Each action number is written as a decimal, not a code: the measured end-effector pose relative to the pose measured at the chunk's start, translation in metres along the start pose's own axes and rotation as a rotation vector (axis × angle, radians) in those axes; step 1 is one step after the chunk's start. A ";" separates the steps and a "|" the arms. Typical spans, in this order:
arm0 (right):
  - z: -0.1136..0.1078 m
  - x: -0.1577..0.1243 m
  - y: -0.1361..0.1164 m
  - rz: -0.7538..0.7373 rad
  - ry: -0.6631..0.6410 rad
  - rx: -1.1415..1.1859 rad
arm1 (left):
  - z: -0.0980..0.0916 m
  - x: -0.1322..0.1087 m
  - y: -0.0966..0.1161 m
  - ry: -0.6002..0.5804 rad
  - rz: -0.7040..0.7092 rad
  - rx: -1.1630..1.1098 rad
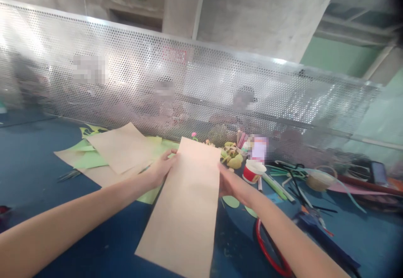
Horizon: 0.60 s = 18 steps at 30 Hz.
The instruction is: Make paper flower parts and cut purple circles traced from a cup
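Note:
A long rectangular sheet of tan paper point(192, 202) is held up in front of me, its near end toward my body. My left hand point(165, 167) grips its left edge near the far end, fingers partly behind the sheet. On the opposite edge, my right hand point(231, 183) holds it too, with most of its fingers hidden by the paper. Left of the sheet, more tan paper point(122, 148) lies over light green sheets point(91, 159). Green paper leaf shapes point(231, 201) lie beside my right hand.
A red and white paper cup point(253, 172) stands to the right, near yellow-green craft pieces point(234, 160). Farther right are a tape roll point(321, 178), strips and a phone point(378, 173). A red ring-shaped handle point(270, 253) lies under my right forearm. A perforated metal screen point(208, 81) borders the blue table point(28, 156).

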State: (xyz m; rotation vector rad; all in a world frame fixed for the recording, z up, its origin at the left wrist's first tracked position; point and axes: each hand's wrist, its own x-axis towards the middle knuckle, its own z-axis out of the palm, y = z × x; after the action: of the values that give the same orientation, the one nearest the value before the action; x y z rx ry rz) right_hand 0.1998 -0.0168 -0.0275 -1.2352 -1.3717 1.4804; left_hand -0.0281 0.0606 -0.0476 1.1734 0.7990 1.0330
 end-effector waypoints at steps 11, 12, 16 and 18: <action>0.010 0.026 0.052 -0.176 0.181 0.125 | -0.015 0.005 -0.023 -0.201 -0.127 -0.185; 0.010 0.026 0.053 -0.166 0.178 0.134 | -0.017 0.006 -0.025 -0.195 -0.132 -0.191; 0.008 0.023 0.053 -0.126 0.162 0.150 | -0.022 0.007 -0.026 -0.214 -0.146 -0.198; 0.007 0.021 0.051 -0.112 0.152 0.154 | -0.022 0.004 -0.023 -0.248 -0.142 -0.197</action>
State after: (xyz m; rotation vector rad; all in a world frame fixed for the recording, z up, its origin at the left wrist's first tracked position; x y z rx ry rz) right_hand 0.1916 -0.0053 -0.0813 -1.1310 -1.1835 1.3594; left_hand -0.0418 0.0706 -0.0744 1.0360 0.5629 0.8103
